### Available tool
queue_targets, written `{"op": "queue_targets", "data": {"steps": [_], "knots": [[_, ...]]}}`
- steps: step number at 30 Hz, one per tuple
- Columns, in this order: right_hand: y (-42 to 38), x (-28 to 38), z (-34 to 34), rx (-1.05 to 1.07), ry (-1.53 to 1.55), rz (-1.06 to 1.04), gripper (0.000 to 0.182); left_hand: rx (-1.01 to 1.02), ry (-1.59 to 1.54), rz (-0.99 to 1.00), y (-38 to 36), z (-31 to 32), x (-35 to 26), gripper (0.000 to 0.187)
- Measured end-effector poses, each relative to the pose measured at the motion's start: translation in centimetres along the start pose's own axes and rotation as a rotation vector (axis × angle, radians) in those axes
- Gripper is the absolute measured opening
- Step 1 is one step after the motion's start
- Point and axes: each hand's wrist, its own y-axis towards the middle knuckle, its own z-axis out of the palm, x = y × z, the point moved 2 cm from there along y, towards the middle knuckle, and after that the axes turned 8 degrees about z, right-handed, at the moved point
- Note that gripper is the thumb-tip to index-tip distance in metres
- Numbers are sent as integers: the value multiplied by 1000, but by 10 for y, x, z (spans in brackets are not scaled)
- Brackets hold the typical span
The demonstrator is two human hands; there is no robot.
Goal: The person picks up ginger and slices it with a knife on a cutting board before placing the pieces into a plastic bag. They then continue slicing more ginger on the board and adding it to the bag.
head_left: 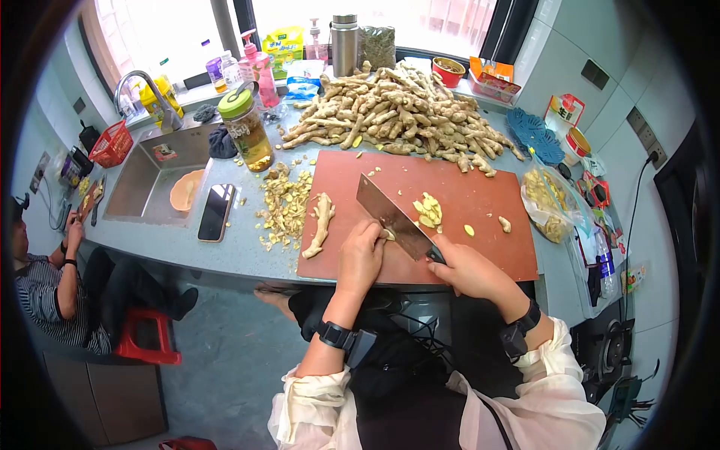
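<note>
My right hand point(466, 266) is wrapped round the dark handle of a cleaver point(396, 219), its broad blade slanting up to the left over the reddish-brown cutting board point(480, 191). Close against the blade, my left hand point(361, 251) has its fingers bent onto a piece of ginger point(388, 234), mostly hidden beneath them. Beyond the blade lies a small heap of ginger slices point(428, 211), with one loose slice point(469, 230) to its right. A whole ginger root point(320, 229) rests at the board's left edge, and a small stub point(505, 224) sits on the right.
Behind the board rises a large ginger pile point(397, 109). Ginger scraps point(286, 206), a phone point(217, 213) and a green-lidded jar point(246, 131) stand left, before the sink point(124, 184). A bag of slices point(546, 199) is right. Another person point(64, 289) sits far left.
</note>
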Motion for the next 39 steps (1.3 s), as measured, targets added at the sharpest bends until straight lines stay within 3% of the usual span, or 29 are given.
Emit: {"op": "queue_targets", "data": {"steps": [8, 11, 16, 19, 23, 25, 39], "knots": [[38, 9, 13, -79, 5, -30, 35, -7, 9, -4, 0, -1, -2, 7], [25, -5, 9, -131, -30, -150, 37, -15, 1, -12, 0, -1, 1, 7], [-8, 3, -10, 29, 161, 132, 42, -24, 0, -4, -1, 1, 0, 7], [-7, -3, -8, 4, 158, 46, 42, -17, 8, 1, -1, 1, 0, 8], [-10, 6, -12, 64, 114, 88, 42, -23, 18, -5, -2, 2, 2, 9], [-10, 6, -12, -11, 40, -40, 40, -29, 11, -8, -1, 2, 1, 10], [-5, 10, -9, 12, -10, -3, 35, -28, 12, 10, -2, 3, 5, 9]]}}
